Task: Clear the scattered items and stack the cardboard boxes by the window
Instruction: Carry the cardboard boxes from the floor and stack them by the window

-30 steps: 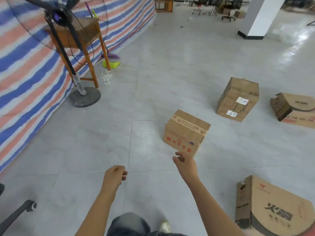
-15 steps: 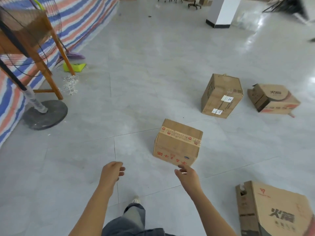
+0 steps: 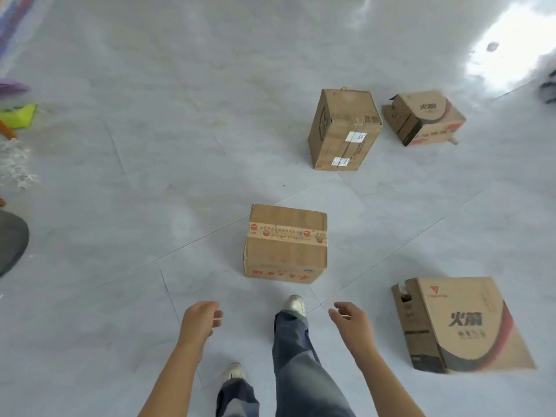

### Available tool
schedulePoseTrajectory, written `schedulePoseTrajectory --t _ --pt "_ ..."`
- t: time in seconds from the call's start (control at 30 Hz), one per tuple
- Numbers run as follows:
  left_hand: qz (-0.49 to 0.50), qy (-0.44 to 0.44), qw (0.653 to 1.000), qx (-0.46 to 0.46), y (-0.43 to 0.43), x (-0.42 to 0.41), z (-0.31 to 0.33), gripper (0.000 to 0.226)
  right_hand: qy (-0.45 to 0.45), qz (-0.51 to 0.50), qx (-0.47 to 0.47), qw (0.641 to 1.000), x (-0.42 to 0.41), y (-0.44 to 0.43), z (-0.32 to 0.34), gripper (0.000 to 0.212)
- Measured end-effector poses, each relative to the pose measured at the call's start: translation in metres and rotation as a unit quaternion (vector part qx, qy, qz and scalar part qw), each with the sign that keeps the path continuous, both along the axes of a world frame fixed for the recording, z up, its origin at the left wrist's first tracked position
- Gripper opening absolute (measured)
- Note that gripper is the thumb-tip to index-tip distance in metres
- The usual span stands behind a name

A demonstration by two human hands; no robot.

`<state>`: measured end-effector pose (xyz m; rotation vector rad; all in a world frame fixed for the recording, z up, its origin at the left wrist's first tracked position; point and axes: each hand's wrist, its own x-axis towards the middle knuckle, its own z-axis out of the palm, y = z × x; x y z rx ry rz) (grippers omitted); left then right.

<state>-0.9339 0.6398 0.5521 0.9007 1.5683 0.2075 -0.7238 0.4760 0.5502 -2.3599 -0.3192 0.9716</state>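
Note:
Several cardboard boxes lie scattered on the grey tiled floor. A small taped box (image 3: 285,245) with red print sits straight ahead, just beyond my front foot. A taller box (image 3: 343,127) with white labels stands further back, beside a printed box (image 3: 424,115). Another printed box (image 3: 460,323) lies at my right. My left hand (image 3: 200,320) and my right hand (image 3: 350,322) hang in the air short of the small box, fingers loosely curled, holding nothing.
At the left edge are a dark round fan base (image 3: 12,242), a yellow-green dustpan (image 3: 18,115) and a pile of white debris (image 3: 15,164). Bright glare falls on the floor at the top right (image 3: 511,40).
The view has tipped downward and moved closer to the small taped box. The fan, stool and striped tarp have slid out of view. Both hands stay empty and lowered.

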Motion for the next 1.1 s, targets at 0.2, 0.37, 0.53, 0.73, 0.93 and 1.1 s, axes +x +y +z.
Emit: schedulePoseTrajectory --t 0.2,0.37,0.53,0.73,0.93,1.1 --pt "-0.017 0.028 0.999 0.03 0.062 0.078 -0.003 0.012 0.038 -0.025 -0.002 0.999 0.076 0.043 -0.025 0.033" --pt "-0.046 0.039 0.998 0.026 0.1 0.154 -0.01 0.014 0.061 -0.009 -0.013 0.998 0.143 0.086 -0.04 0.034" --pt "-0.097 0.051 0.994 -0.023 0.105 0.187 -0.03 0.02 0.113 0.047 -0.081 0.989 0.176 0.114 -0.061 0.035" --pt "-0.047 0.15 0.979 -0.129 0.133 0.169 -0.088 0.012 0.165 0.042 -0.168 0.971 0.195 0.128 -0.111 0.036" --pt "-0.081 0.212 0.958 -0.175 0.178 0.161 -0.14 0.015 0.169 0.048 -0.199 0.964 0.213 0.156 -0.156 0.034" --pt "-0.143 0.203 0.957 -0.15 0.221 0.197 -0.201 0.015 0.17 0.054 -0.205 0.962 0.229 0.187 -0.212 0.037"
